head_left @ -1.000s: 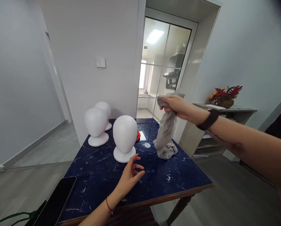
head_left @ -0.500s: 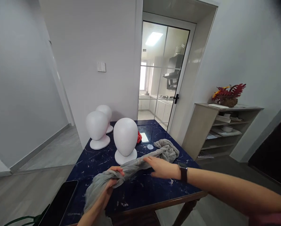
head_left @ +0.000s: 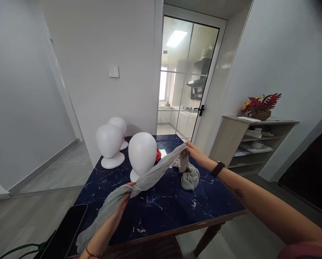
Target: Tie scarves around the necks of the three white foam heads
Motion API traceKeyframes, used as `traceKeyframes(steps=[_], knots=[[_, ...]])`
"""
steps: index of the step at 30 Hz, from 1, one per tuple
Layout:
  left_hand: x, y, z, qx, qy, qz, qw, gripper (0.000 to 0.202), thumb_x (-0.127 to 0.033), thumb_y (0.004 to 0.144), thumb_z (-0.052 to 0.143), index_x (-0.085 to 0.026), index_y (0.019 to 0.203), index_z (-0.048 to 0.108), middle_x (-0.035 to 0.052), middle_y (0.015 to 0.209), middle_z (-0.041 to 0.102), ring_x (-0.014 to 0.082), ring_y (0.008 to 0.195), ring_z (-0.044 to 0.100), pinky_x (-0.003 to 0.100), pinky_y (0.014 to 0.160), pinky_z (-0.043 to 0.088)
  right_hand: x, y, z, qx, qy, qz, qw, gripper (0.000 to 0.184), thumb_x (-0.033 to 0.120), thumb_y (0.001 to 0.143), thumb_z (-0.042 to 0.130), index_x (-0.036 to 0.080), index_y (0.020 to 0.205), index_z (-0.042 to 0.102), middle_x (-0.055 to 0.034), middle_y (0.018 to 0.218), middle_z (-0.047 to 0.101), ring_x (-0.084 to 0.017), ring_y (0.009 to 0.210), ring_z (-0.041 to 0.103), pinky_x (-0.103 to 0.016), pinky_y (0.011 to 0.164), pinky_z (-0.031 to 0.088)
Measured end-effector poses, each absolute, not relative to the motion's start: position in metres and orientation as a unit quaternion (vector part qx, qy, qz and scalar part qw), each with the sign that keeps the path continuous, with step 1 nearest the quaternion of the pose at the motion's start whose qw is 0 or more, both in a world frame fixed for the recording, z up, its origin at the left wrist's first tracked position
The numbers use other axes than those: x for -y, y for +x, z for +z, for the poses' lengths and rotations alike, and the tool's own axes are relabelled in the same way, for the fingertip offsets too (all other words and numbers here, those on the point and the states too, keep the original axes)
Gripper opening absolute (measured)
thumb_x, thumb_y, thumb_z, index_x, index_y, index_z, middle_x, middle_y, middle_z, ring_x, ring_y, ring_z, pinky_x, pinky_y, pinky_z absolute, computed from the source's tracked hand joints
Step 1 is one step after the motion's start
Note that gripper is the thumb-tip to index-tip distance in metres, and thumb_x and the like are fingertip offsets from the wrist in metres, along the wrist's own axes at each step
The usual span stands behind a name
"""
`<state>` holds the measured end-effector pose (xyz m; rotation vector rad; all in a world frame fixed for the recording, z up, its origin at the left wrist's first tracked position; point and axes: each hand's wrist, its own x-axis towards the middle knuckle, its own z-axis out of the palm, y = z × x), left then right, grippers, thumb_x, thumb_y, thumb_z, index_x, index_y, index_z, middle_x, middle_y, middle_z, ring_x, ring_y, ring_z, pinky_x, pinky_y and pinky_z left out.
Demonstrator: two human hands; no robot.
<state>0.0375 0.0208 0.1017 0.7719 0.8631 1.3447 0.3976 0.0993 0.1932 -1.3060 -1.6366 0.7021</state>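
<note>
A shelf [head_left: 227, 142] topped with a basket of red leaves [head_left: 262, 109] is noted right of the glass door [head_left: 186, 86]. A light switch [head_left: 113, 72] is mounted left of the door; a ceiling lamp [head_left: 177, 38] is seen through its glass.

Across the middle of the frame I see the scarf [head_left: 155, 174] as thin, matt cloth, softly wrinkled along its length. Above it, the front head form [head_left: 142, 153] looks smooth and matt; foam or plastic, I can't tell which. The tabletop [head_left: 163, 216] is glossy, with marble-like veining, and its edge [head_left: 204, 223] at lower centre looks like wood. At lower left I make out a smooth, shiny black slab [head_left: 66, 228]. The door panes [head_left: 175, 57] at upper centre are clear glass.
</note>
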Motion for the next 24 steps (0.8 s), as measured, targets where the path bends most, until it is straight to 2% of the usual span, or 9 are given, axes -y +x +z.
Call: traceKeyframes(steps=[4, 7, 9, 11, 14, 16, 18, 20, 24], knots=[[-0.016, 0.046, 0.077, -0.444, 0.255, 0.519, 0.684, 0.016, -0.007, 0.065, 0.069, -0.015, 0.079, 0.069, 0.0064, 0.091, 0.071, 0.0185, 0.090, 0.066, 0.027, 0.086, 0.050, -0.078, 0.373, 0.210, 0.641, -0.517, 0.391, 0.411, 0.029, 0.046, 0.076, 0.056, 0.017, 0.074, 0.054, 0.0042, 0.062, 0.049, -0.009, 0.055, 0.042, -0.021, 0.050, 0.034], [-0.006, 0.037, 0.077, -0.472, 0.393, 0.356, 0.704, 0.023, -0.022, 0.067, 0.073, -0.013, 0.088, 0.070, 0.0112, 0.095, 0.071, 0.0238, 0.089, 0.067, 0.035, 0.087, 0.050, -0.057, 0.357, 0.227, 0.647, -0.486, 0.458, 0.369, 0.032, 0.048, 0.077, 0.059, 0.016, 0.079, 0.059, 0.0025, 0.069, 0.055, -0.008, 0.059, 0.049, -0.021, 0.053, 0.038], [0.002, 0.035, 0.091, -0.469, 0.517, 0.304, 0.648, 0.033, -0.031, 0.067, 0.074, -0.014, 0.095, 0.070, 0.0122, 0.097, 0.071, 0.0272, 0.090, 0.066, 0.040, 0.087, 0.049, -0.046, 0.349, 0.243, 0.659, -0.460, 0.516, 0.298, 0.034, 0.049, 0.077, 0.060, 0.015, 0.082, 0.062, 0.0006, 0.072, 0.059, -0.009, 0.061, 0.053, -0.021, 0.055, 0.042], [0.007, 0.042, 0.111, -0.439, 0.609, 0.339, 0.567, 0.042, -0.035, 0.070, 0.070, -0.017, 0.108, 0.066, 0.0118, 0.110, 0.067, 0.0284, 0.104, 0.060, 0.040, 0.094, 0.045, -0.039, 0.339, 0.257, 0.671, -0.431, 0.558, 0.228, 0.035, 0.048, 0.078, 0.060, 0.014, 0.082, 0.063, 0.0012, 0.066, 0.060, -0.008, 0.054, 0.052, -0.021, 0.052, 0.042], [0.004, 0.071, 0.132, -0.382, 0.689, 0.386, 0.479, 0.074, -0.032, 0.067, 0.073, -0.024, 0.134, 0.044, 0.0094, 0.137, 0.048, 0.0278, 0.127, 0.042, 0.039, 0.106, 0.033, -0.036, 0.320, 0.270, 0.676, -0.389, 0.602, 0.169, 0.032, 0.044, 0.079, 0.060, 0.013, 0.077, 0.064, 0.0057, 0.050, 0.051, -0.004, 0.040, 0.040, -0.018, 0.042, 0.034], [-0.007, 0.092, 0.132, -0.349, 0.738, 0.362, 0.450, 0.085, -0.027, 0.060, 0.077, -0.023, 0.137, 0.040, 0.0095, 0.139, 0.045, 0.0290, 0.127, 0.040, 0.040, 0.108, 0.029, -0.037, 0.310, 0.273, 0.660, -0.389, 0.619, 0.172, 0.031, 0.043, 0.076, 0.063, 0.012, 0.074, 0.064, 0.0055, 0.051, 0.053, -0.003, 0.040, 0.039, -0.017, 0.041, 0.033], [-0.021, 0.104, 0.121, -0.332, 0.770, 0.294, 0.459, 0.072, -0.021, 0.059, 0.075, -0.019, 0.127, 0.051, 0.0093, 0.128, 0.056, 0.0289, 0.116, 0.049, 0.040, 0.102, 0.037, -0.039, 0.308, 0.275, 0.645, -0.402, 0.621, 0.192, 0.030, 0.043, 0.073, 0.065, 0.013, 0.079, 0.065, 0.0020, 0.063, 0.061, -0.005, 0.048, 0.049, -0.018, 0.047, 0.039], [-0.033, 0.103, 0.110, -0.333, 0.774, 0.214, 0.495, 0.045, -0.018, 0.065, 0.068, -0.014, 0.110, 0.063, 0.0076, 0.108, 0.066, 0.0267, 0.101, 0.058, 0.038, 0.091, 0.044, -0.044, 0.319, 0.275, 0.660, -0.414, 0.591, 0.212, 0.031, 0.043, 0.075, 0.064, 0.013, 0.084, 0.066, -0.0010, 0.075, 0.065, -0.009, 0.061, 0.055, -0.021, 0.057, 0.044], [-0.043, 0.074, 0.114, -0.323, 0.683, 0.141, 0.639, 0.024, -0.019, 0.069, 0.063, -0.011, 0.091, 0.068, 0.0059, 0.086, 0.070, 0.0214, 0.078, 0.063, 0.035, 0.076, 0.050, -0.055, 0.366, 0.262, 0.762, -0.461, 0.421, 0.173, 0.032, 0.044, 0.079, 0.058, 0.013, 0.071, 0.064, 0.0013, 0.065, 0.059, -0.008, 0.059, 0.051, -0.021, 0.056, 0.039]])
